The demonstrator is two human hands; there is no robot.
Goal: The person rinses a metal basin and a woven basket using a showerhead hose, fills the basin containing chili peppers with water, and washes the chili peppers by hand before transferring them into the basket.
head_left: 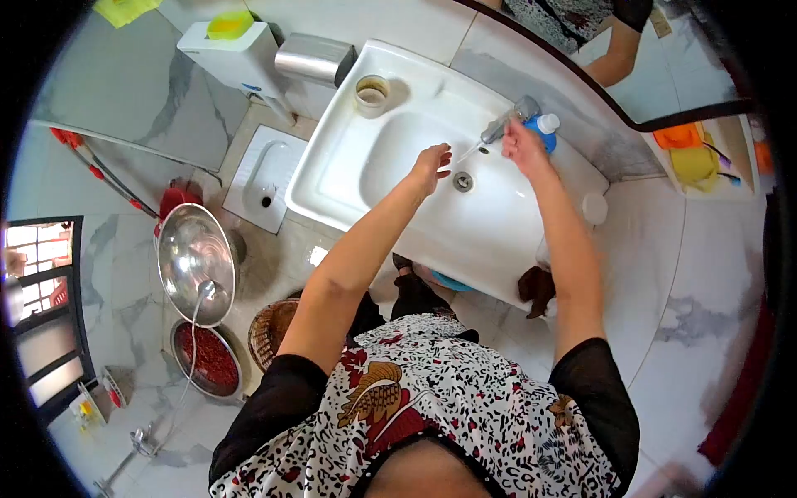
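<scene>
My left hand (431, 168) is held over the white sink (398, 220), its fingers apart and nothing in them. A thin stream of water (471, 152) runs from the faucet (495, 131) between my two hands, above the drain (462, 182). Close beside the faucet is my right hand (525, 149), with curled fingers and one finger reaching toward the faucet body. Whether it touches the faucet or pinches anything is hidden. Behind that hand stands a blue bottle with a white cap (546, 124), partly covered by it.
A cup (372, 95) stands on the sink's left corner. On the floor side are a squat toilet (266, 178), a large metal bowl (197, 264), a basin of red contents (206, 358) and a woven basket (272, 332). A brown cloth (538, 287) hangs at the sink's front edge.
</scene>
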